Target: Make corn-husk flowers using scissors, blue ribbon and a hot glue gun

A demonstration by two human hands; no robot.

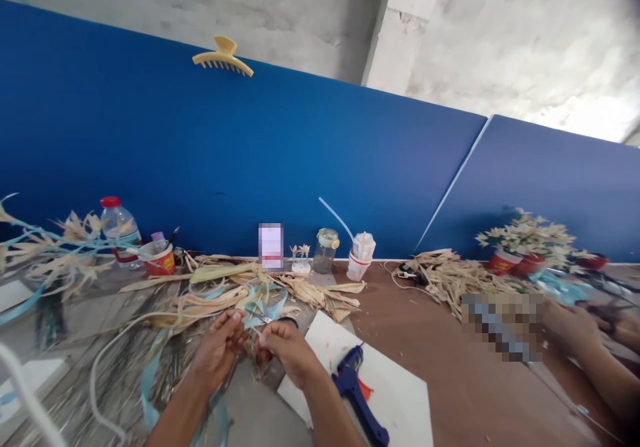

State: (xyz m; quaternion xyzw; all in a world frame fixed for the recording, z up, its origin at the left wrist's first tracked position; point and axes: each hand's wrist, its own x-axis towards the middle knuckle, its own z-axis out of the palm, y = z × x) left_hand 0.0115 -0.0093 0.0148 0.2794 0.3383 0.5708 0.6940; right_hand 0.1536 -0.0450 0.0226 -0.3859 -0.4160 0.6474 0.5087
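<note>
A thin, tan dried-leaf strip [257, 350], frayed and crumpled, sits low at 6 o'clock, pinched between 2 hands: left hand [218, 347] and right hand [289, 348], fingers closed on it. A glue gun [356, 394] lies at 4 o'clock.

Blue partition [250, 154], grey concrete wall [500, 34]

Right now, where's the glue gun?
Head view, lower centre: the blue glue gun lies on the white sheet on the table, just below and right of the right hand, not touching it.
</note>
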